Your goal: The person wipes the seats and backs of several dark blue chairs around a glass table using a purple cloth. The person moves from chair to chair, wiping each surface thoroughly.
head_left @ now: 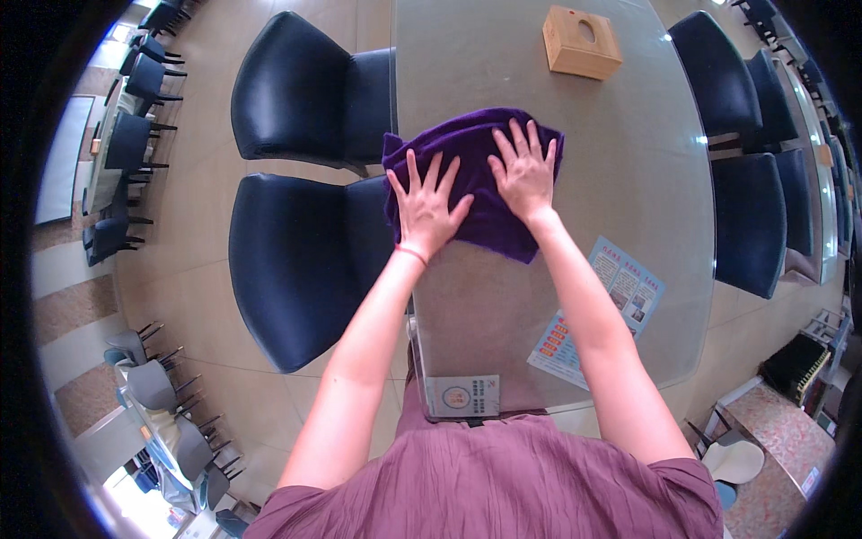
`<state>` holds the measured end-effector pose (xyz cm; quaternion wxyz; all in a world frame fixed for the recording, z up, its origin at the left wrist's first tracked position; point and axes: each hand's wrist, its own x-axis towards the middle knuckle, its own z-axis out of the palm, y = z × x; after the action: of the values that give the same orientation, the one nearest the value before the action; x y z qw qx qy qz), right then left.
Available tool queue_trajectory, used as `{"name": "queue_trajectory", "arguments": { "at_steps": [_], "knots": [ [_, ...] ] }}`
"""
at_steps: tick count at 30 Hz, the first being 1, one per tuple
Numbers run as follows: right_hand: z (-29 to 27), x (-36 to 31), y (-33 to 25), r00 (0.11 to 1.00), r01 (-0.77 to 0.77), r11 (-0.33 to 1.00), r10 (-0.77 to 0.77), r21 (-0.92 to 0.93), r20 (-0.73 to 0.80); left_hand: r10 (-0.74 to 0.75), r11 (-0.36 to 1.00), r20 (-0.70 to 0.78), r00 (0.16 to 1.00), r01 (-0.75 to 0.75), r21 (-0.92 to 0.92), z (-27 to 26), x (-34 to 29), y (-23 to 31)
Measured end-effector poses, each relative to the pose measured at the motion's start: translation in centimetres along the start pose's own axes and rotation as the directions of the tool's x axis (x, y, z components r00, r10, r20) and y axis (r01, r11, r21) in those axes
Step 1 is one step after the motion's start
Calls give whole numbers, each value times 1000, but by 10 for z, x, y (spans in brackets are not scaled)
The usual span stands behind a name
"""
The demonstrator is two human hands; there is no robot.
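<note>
A dark purple cloth (480,202) lies spread and wrinkled on the glass-topped table (485,301), its left end reaching the table's left edge. My left hand (429,205) presses flat on the left part of the cloth, fingers spread. Farther to the right, my right hand (523,171) rests flat on the cloth's upper right part, its fingers also apart. Both palms push down on the fabric without gripping it. A thin red band circles my left wrist.
A wooden tissue box (582,43) stands toward the table's far end. A printed leaflet (620,278) lies under my right forearm, and a small printed card (462,395) sits at the near left corner. Dark chairs (292,90) line the left side; more chairs (750,220) stand along the right.
</note>
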<state>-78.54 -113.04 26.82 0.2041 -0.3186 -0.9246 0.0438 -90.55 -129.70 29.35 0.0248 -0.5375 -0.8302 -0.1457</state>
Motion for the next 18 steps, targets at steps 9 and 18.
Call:
{"name": "queue_trajectory", "arguments": {
  "at_steps": [9, 18],
  "knots": [
    [-87, -162, -50, 994, -19, 931, -23, 364, 111, -44, 982, 241, 970, 86, -166, -41, -159, 52],
    [-132, -278, -89, 956, 22, 953, -109, 302, 273, 243, 850, 198, 950, -110, -516, -68, -250, 2]
  ]
}}
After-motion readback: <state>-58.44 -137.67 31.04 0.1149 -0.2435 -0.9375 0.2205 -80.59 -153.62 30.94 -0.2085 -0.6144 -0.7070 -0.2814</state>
